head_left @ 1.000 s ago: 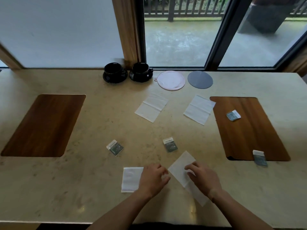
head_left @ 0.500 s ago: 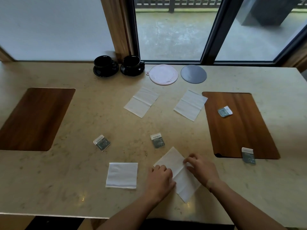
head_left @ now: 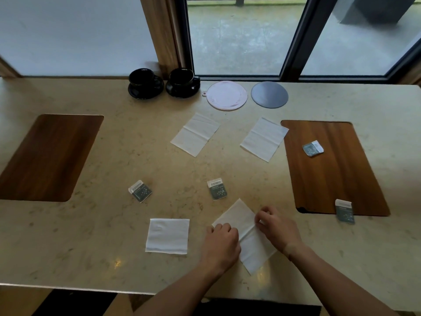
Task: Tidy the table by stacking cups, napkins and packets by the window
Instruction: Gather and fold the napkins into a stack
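A white napkin (head_left: 241, 221) lies slanted near the table's front edge. My left hand (head_left: 219, 244) holds its left edge with curled fingers, and my right hand (head_left: 276, 229) pinches its right edge. A folded square napkin (head_left: 168, 236) lies just left of them. Two unfolded napkins (head_left: 195, 134) (head_left: 263, 138) lie in the middle of the table. Several small grey packets are scattered: one (head_left: 140, 190) at left, one (head_left: 217, 188) above my hands, one (head_left: 313, 148) on the right mat and one (head_left: 345, 211) at that mat's near corner. Two black cups on saucers (head_left: 145, 82) (head_left: 183, 82) stand by the window.
A pink round mat (head_left: 227, 95) and a grey round mat (head_left: 269, 94) lie by the window, right of the cups. Wooden placemats sit at left (head_left: 47, 156) and right (head_left: 330, 172). The marble table's front edge (head_left: 68, 287) runs close below my arms.
My left hand left the square napkin and moved right onto the slanted napkin's left edge. My right hand stayed on that napkin. The view tilted down slightly.
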Available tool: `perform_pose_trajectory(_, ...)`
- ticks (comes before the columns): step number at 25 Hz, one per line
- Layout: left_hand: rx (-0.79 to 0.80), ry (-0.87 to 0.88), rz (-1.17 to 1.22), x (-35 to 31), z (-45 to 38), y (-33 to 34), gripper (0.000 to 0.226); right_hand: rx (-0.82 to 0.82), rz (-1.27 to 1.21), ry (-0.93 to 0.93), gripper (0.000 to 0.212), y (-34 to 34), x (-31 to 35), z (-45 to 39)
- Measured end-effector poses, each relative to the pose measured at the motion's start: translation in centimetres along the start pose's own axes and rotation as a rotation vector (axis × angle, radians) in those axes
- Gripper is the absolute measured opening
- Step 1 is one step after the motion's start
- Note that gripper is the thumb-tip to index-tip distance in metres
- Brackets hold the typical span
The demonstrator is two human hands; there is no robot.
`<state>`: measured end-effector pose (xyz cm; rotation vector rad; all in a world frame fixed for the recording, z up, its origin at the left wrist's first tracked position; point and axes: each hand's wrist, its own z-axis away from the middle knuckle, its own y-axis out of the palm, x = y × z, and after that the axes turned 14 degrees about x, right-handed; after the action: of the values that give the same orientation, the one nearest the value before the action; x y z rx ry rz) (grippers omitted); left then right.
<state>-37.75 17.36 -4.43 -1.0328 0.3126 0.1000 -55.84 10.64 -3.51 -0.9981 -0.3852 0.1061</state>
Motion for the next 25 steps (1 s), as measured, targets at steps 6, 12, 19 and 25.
perform_pose_trajectory(6,-0.048,0.07,0.143,1.1,0.4,-0.6,0.018,0.052,-0.011,-0.031,0.03,0.1,0.6,0.9)
perform_pose_trajectory(12,-0.009,0.088,0.547,4.2,1.7,-3.1,0.013,0.092,-0.251,-0.001,0.014,-1.0,4.2,1.1)
perform_pose_trajectory(19,0.105,-0.034,1.414,11.0,4.4,-6.6,0.008,0.104,-0.861,0.025,0.011,-2.5,12.4,1.1)
perform_pose_trajectory(25,0.225,-0.141,1.511,16.3,6.9,-5.7,0.031,0.095,-1.091,0.126,0.009,-0.6,18.1,0.1)
